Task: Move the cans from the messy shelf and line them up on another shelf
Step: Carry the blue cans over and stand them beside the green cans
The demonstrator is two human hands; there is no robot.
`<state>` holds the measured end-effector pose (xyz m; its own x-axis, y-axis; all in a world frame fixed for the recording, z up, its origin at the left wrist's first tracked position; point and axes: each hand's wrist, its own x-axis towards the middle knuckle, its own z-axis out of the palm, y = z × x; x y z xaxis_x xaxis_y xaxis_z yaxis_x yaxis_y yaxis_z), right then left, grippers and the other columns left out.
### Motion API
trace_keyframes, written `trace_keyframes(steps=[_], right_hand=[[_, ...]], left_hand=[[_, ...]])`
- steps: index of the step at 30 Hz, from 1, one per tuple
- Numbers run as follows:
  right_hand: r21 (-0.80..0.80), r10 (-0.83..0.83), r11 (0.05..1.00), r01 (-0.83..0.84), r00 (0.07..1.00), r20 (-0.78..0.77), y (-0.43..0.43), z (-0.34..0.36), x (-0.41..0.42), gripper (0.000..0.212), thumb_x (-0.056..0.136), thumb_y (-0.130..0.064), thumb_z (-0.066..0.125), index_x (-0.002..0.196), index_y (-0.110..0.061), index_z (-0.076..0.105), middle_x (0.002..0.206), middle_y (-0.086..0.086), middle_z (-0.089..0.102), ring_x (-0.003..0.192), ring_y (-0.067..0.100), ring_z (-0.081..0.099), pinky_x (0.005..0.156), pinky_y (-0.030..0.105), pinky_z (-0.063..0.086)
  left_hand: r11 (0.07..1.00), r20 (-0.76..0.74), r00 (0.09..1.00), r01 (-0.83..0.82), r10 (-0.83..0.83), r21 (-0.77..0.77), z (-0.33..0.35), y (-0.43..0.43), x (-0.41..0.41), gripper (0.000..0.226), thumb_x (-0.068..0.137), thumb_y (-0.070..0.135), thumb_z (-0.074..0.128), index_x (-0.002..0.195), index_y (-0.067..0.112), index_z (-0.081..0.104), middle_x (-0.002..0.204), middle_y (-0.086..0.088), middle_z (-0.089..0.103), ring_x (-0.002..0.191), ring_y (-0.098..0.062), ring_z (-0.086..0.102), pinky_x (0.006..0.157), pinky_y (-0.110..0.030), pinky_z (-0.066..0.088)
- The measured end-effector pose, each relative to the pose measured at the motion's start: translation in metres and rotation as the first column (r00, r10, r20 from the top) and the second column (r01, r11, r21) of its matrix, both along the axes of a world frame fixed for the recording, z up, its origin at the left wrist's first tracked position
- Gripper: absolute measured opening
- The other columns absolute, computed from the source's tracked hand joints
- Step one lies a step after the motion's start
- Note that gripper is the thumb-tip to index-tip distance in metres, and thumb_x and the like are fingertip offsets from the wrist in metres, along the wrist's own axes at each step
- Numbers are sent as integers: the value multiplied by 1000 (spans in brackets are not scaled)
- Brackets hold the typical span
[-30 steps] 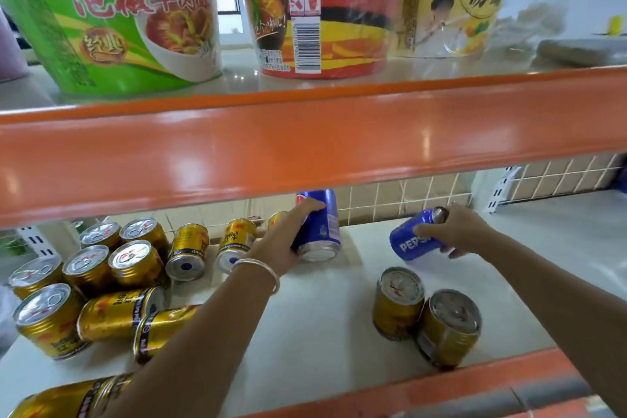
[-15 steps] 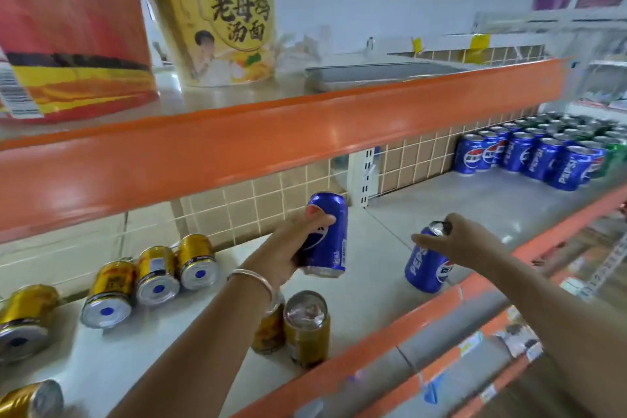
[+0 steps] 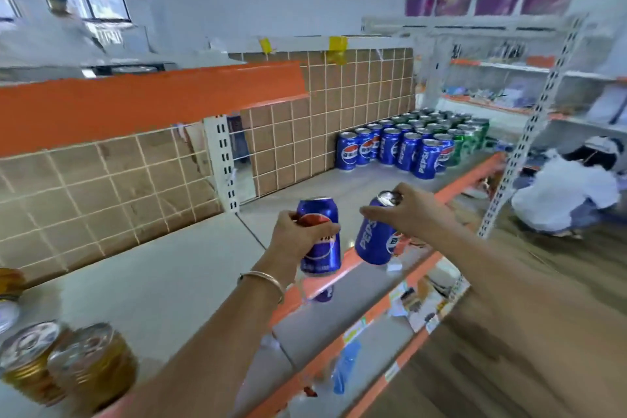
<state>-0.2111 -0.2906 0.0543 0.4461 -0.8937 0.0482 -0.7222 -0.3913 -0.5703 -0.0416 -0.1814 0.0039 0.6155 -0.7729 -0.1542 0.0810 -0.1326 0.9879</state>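
Item 1: a blue Pepsi can is in the left hand. The fingers and thumb are wrapped round the middle of the can. It stands nearly upright in the air over the front part of the shelf board. The left forearm reaches forward and up from the lower middle of the view, with a thin metal bangle at the wrist.

Item 2: a second blue Pepsi can is in the right hand. The hand grasps it from above at the top end, fingers curled over the silver rim. The can tilts, with its base swung toward the first can, and the two are just beside each other. The right forearm enters from the lower right.

Both cans are smooth glossy metal cylinders with white lettering.

Surroundings: the shelf board is flat, pale grey and matt, with an orange front lip. Further along the same board, upright blue Pepsi cans stand in tidy rows, with green cans behind them. Two gold cans with silver tops stand at the near left; they are blurred. A brown tiled back panel with pale grout runs behind, broken by a white slotted upright. A crouching person in a white top is at the right, on a wood-look floor.
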Motion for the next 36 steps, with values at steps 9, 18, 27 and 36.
trace_keyframes(steps=[9,18,27,36], right_hand=[[-72,-48,997,40,992,-116,-63,-13,-49,62,69,-79,54,87,-20,53,72,-3,60,63,12,56,51,28,40],[-96,-34,995,19,987,-155,-171,-19,-31,63,72,-73,58,105,-20,50,89,-7,56,76,13,52,62,30,45],[54,27,998,-19,989,-144,-278,-45,18,56,67,-67,66,97,-21,52,102,2,62,92,22,60,67,32,48],[394,431,853,-343,888,-161,-379,-29,43,75,69,-27,80,131,-20,38,124,6,46,105,27,58,69,37,60]], left_hand=[[997,140,989,46,-54,55,-28,-106,-68,78,53,17,89,119,17,49,122,-9,55,106,-28,60,91,-42,53],[999,154,988,-34,27,41,-45,-227,-54,86,40,19,93,109,19,42,123,-9,49,111,-28,57,95,-47,50],[977,188,968,-186,164,108,-56,-313,-28,92,43,16,93,119,12,42,126,-12,49,111,-29,56,97,-43,49],[978,360,919,-198,161,70,-53,-377,-19,83,51,9,89,120,7,42,109,2,49,105,-16,50,96,-33,43]])
